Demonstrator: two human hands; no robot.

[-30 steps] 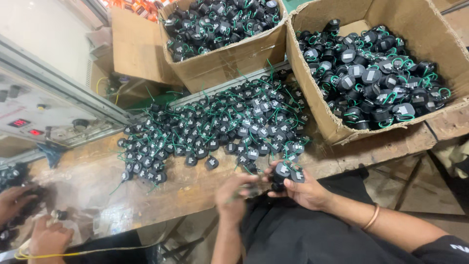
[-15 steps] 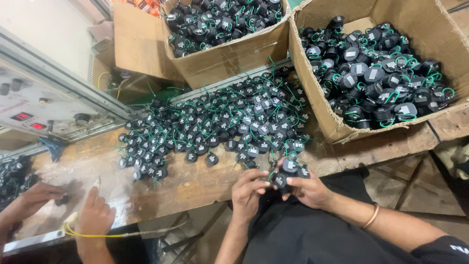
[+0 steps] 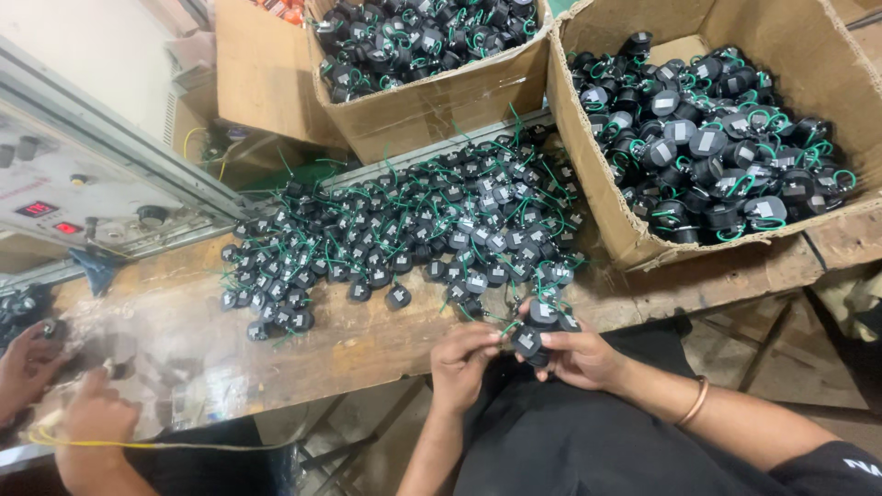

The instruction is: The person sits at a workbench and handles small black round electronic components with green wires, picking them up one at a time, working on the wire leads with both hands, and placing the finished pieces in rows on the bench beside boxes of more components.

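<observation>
Your right hand cradles several black round parts with green wires, your left hand pinching one (a co-worker's hands work far left) below the workbench pile.

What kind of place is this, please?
Probably a small factory or assembly workshop. A worn wooden bench holds a heap of black parts with green wires, cardboard boxes hold more, and a control panel stands at the side.

parts: black, green wires | boxes: brown cardboard | bench: worn brown wood | bangle: copper
</observation>
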